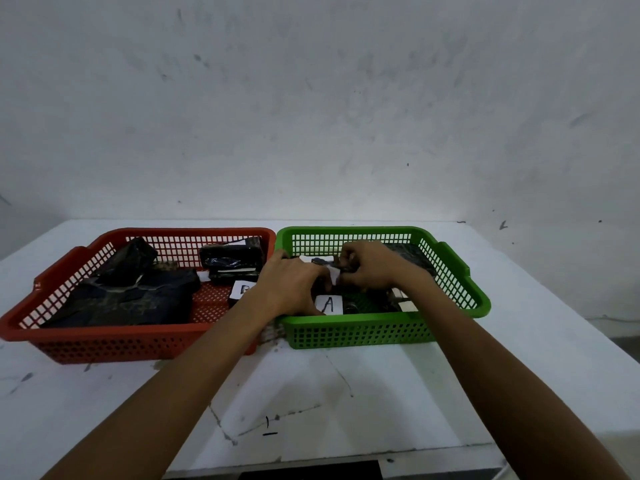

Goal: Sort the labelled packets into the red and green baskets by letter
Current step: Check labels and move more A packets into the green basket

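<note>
Head view: left hand [291, 284] and right hand [369, 263] fingers pinch the packet [325, 263] between them in green basket [381, 320].

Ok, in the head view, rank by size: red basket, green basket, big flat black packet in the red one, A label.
1. red basket
2. green basket, close behind, and the wide lens may account for the gap
3. flat black packet
4. A label, clearly smallest

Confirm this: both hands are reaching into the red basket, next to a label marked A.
Not red. The head view shows the left hand and right hand reaching into the green basket, next to the label marked A.
</note>
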